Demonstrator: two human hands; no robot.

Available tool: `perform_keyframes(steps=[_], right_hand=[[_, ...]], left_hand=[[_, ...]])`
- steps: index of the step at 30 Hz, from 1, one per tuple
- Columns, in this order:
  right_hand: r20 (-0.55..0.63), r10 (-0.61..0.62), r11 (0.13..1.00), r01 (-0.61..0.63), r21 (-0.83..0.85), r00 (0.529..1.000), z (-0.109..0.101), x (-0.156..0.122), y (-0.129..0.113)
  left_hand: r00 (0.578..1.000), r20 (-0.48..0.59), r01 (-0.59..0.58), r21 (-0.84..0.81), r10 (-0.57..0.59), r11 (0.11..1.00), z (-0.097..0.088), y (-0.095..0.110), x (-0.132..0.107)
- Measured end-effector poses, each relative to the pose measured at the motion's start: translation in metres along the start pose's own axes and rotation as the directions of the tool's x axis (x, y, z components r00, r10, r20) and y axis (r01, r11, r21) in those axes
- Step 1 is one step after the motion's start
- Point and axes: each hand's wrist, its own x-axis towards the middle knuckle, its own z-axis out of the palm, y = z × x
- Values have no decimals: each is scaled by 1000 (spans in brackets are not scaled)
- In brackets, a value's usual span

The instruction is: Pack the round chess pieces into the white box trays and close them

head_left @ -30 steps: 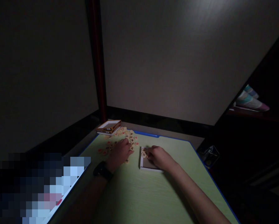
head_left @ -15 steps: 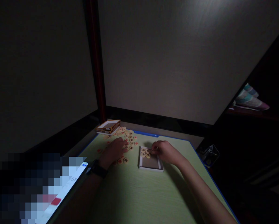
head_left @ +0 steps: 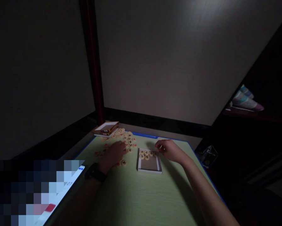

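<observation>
Round pale game pieces (head_left: 129,140) with red and black marks lie scattered on a green table mat (head_left: 141,191). My left hand (head_left: 114,154) rests palm down on the pieces, fingers curled over them; a dark watch sits on its wrist. A shallow white box (head_left: 149,164) stands to the right, with several pieces in a row along its far edge. My right hand (head_left: 168,150) hovers at the box's far right corner, fingers pinched together by the last piece.
A brown and white box lid (head_left: 106,128) lies at the mat's far left corner. A lit tablet (head_left: 37,194) sits at the near left. A glass jar (head_left: 208,154) stands off the mat's right edge. Folded cloth (head_left: 246,101) rests on a dark shelf.
My right hand has moved from the box's left side to its far right corner, leaving pieces in a row. My left hand slid slightly left over the loose pieces.
</observation>
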Motion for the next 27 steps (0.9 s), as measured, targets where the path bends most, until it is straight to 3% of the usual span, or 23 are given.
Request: perform_keyframes(steps=[4,7,9,11,14,20,23,27], right_hand=[[-23,-2,999,3,54,1000,5,2,4],[-34,9,958,1,287,999,19,6,0],[1,3,843,-3,537,1000,31,9,-6],[51,-38,675,-13,738,998,40,11,-12],[99,-66,545,-47,837,993,44,12,-16],[176,-35,626,-115,771,984,36,8,-7],[277,-83,745,-125,656,957,30,5,-4],[207,-79,939,3,344,975,21,2,-11]], left_hand=[[996,-91,5,-65,-11,998,-3,9,2],[966,-244,-111,-92,86,990,-3,24,2],[927,-327,-216,-71,182,974,-2,38,-1],[889,-361,-313,-34,281,949,0,51,-5],[867,-340,-384,9,364,923,1,63,-10],[904,-245,-378,-76,351,923,1,71,-13],[912,-213,-378,-114,350,919,3,73,-12],[941,-224,-282,-112,252,953,4,66,-7]])
